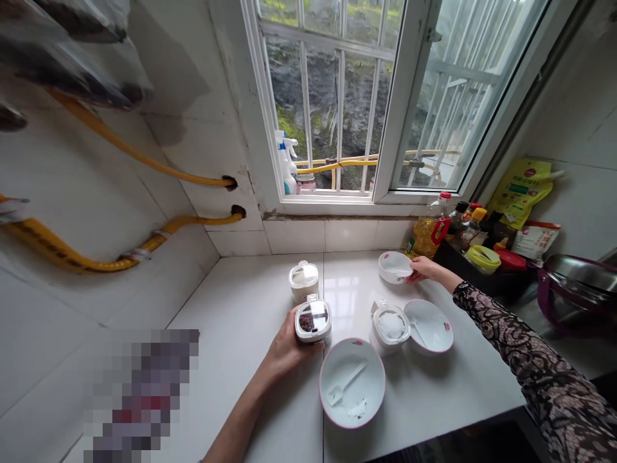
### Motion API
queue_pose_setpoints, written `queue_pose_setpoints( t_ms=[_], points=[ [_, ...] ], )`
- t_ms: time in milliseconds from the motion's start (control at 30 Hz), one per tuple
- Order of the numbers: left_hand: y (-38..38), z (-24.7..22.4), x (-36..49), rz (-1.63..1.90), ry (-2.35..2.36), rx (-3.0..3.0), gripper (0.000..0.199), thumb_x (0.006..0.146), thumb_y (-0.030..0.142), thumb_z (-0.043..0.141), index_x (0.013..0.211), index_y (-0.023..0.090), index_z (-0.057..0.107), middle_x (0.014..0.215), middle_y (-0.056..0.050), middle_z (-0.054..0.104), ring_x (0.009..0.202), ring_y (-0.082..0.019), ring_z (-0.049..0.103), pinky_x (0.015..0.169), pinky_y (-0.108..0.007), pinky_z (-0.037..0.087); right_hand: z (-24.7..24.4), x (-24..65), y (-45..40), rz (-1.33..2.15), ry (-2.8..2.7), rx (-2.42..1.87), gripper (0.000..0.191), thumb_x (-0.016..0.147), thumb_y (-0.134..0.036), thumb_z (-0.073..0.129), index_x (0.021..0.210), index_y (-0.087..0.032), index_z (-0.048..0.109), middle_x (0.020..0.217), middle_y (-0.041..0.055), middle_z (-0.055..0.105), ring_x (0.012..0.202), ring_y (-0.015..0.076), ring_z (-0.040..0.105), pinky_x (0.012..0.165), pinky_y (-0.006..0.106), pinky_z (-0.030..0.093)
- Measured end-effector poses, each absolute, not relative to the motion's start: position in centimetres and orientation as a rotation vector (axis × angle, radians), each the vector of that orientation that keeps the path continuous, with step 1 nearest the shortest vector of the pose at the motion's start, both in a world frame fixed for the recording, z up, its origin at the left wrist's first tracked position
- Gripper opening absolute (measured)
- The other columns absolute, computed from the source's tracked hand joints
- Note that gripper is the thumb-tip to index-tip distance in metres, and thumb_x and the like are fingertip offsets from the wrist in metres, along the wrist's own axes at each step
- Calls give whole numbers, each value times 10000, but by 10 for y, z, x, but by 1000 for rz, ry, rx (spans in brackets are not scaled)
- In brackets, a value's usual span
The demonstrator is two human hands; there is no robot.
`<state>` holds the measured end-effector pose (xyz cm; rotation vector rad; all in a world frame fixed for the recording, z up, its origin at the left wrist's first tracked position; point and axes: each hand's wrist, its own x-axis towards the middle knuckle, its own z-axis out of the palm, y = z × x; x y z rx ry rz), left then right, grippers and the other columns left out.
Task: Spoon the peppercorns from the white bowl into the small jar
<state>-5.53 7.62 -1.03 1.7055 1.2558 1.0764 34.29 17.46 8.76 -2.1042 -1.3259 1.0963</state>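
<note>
My left hand (285,344) is wrapped round a clear-lidded seasoning jar (313,319) with something dark inside. Behind it stands a second lidded jar (303,281) with pale contents. My right hand (426,267), arm stretched out in a lace sleeve, grips the rim of a small white bowl (394,266) near the back of the counter. Closest to me is a larger white bowl (352,392) with a pink rim, holding a small white spoon (348,383) and a few dark and white grains. A jar of white grains (390,326) stands beside another white bowl (432,329) that has a spoon in it.
At the back right, an oil bottle (427,233) and several sauce bottles crowd a dark rack. A steel pot (578,283) sits further right. A barred window (337,116) rises behind the white counter (216,321). Yellow hoses (110,263) run along the left wall.
</note>
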Motion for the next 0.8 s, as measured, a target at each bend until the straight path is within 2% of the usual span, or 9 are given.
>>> queue_pose_setpoints(
  t_ms=[200,333,400,467,533,600,667,733,800],
  points=[
    [77,-12,-54,1075,1267,1708,769,548,270,802,1250,242,490,1204,-101,647,1138,-367,615,968,-495,488,96,341,166,979,-1503,-2222,117,878,-123,499,864,-124,616,685,92,726,685,198,721,614,248,567],
    [77,-11,-54,1065,1286,1697,773,543,223,790,1252,254,485,1194,-79,652,1121,-350,625,957,-468,501,126,329,169,698,-1734,-2332,169,883,-233,585,873,-81,658,659,149,704,752,285,719,661,331,554],
    [76,-9,-54,1054,1290,1687,778,544,218,788,1258,256,480,1192,-73,653,1118,-340,625,959,-456,500,144,311,175,507,-1889,-2294,237,864,-294,639,975,-87,673,773,176,730,931,328,697,773,359,536],
    [75,-7,-53,1042,1298,1680,790,537,220,795,1259,238,476,1197,-83,649,1119,-337,620,960,-448,496,159,283,182,367,-2055,-2175,370,869,-352,643,1170,-137,632,1033,174,735,1126,336,629,901,379,493],
    [74,-6,-52,1042,1301,1665,796,526,217,804,1253,221,480,1206,-95,646,1123,-337,615,962,-444,493,166,247,187,287,-2203,-2058,488,833,-359,690,1262,-149,589,1242,190,663,1239,363,554,976,410,449],
    [74,-4,-52,1051,1289,1640,794,518,206,813,1243,218,491,1206,-95,648,1121,-337,615,964,-445,490,166,206,190,296,-2368,-1909,596,789,-371,745,1326,-201,553,1311,147,635,1249,332,558,1004,382,436],
    [74,-4,-52,1066,1272,1623,799,510,190,822,1242,221,503,1193,-90,656,1109,-335,622,961,-448,492,160,167,191,361,-2556,-1697,682,768,-421,769,1383,-283,509,1369,66,606,1246,264,571,998,298,444],
    [74,-3,-52,1084,1264,1622,808,500,175,827,1243,225,513,1178,-84,663,1092,-333,632,955,-449,499,150,131,193,372,-2792,-1477,787,768,-469,766,1451,-245,447,1415,99,560,1258,301,558,985,313,455],
    [75,-3,-53,1103,1257,1624,808,487,169,835,1231,232,528,1164,-75,667,1081,-330,639,953,-449,503,139,103,196,386,-2853,-1441,840,700,-469,822,1430,-232,483,1361,106,597,1233,320,572,940,314,478]
  ],
)
